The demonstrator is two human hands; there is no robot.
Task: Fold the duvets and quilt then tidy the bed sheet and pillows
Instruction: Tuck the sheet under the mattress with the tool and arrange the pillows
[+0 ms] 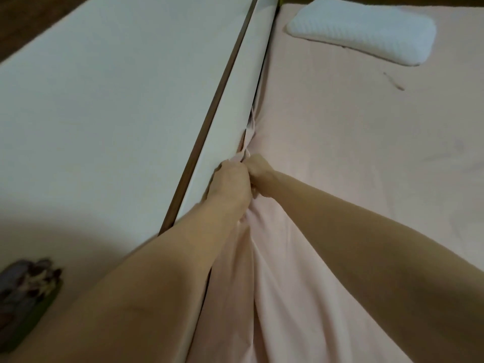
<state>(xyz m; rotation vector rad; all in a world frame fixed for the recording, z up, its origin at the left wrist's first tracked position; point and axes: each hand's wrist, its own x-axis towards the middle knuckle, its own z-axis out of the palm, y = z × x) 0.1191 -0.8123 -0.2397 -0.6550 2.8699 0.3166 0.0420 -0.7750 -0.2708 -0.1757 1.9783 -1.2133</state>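
Both hands met at the bed's left edge, side by side and touching. The left hand (230,179) had its fingers curled down over a bunched fold of the pink bed sheet (340,158), clenched on the cloth right where it dropped into the gap beside the mattress. The right hand (258,170) was closed in a fist on the same gather of sheet, just to the right of the other hand, knuckles turned toward the gap; its fingertips were hidden in the fabric.

From the two grips the sheet ran back toward the camera in long raised creases, pulled up off the mattress between the bare forearms. Beyond the hands, a thin strip of loose sheet edge stood up along the gap and went on toward the far end of the bed. The rest of the sheet lay spread over the mattress to the right, mostly flat with faint wrinkles.

Against the gap stood a pale, flat-topped surface (110,100), with a dark brown strip (209,127) running along its length just left of its near edge; the left hand pressed against its side.

A white textured pillow (364,30) lay on the sheet at the far right corner, well apart from the hands, set at a slant. A small dark thread or mark (394,81) lay on the sheet just below the pillow.

At the lower left, on the pale surface, sat a blurred dark patterned object (28,292) that could not be identified.
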